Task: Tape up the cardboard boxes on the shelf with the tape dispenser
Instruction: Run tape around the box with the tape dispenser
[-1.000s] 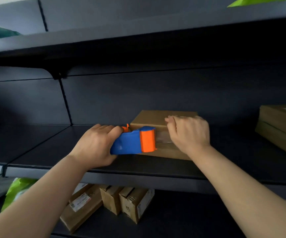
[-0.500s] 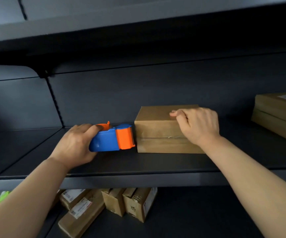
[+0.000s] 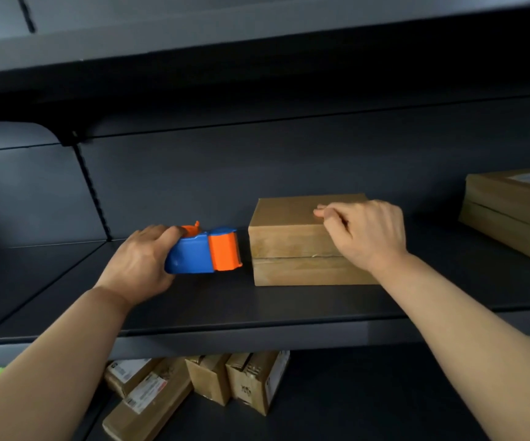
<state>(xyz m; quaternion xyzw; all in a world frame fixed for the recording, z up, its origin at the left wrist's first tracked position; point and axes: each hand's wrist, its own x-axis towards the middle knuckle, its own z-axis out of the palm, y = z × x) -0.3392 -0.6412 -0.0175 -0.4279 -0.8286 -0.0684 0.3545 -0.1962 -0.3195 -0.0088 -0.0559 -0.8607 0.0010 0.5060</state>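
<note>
While the person stands facing a dark metal rack, the head view shows the middle shelf [image 3: 257, 313] at chest level, with both bare forearms reaching in over its front lip.

Middle shelf, contents:
- One cardboard box [image 3: 292, 243] sits near the centre. It is closed, so what is inside cannot be seen. A horizontal seam runs across its front face.
- The tape dispenser [image 3: 204, 251], blue with an orange end, lies low on the shelf just beside the box's left side. A narrow gap separates them. The orange end faces the box.
- Two flat boxes [image 3: 511, 211] are stacked at the far right, well apart from the centre box. The upper one carries a pale label.

Hands:
- The left hand [image 3: 139, 265] grips the blue handle of the tape dispenser, fingers curled over its top.
- The right hand [image 3: 368, 233] lies over the top front edge of the cardboard box at its right end. Its fingers are bent and held together, with the tips on the lid. The thumb is hidden.

Lower shelf, contents:
- Two small boxes [image 3: 251, 380] stand upright side by side, touching.
- To their left, labelled parcels [image 3: 146, 396] lie tilted against one another.

An upper shelf [image 3: 257, 43] spans the top of the view.
</note>
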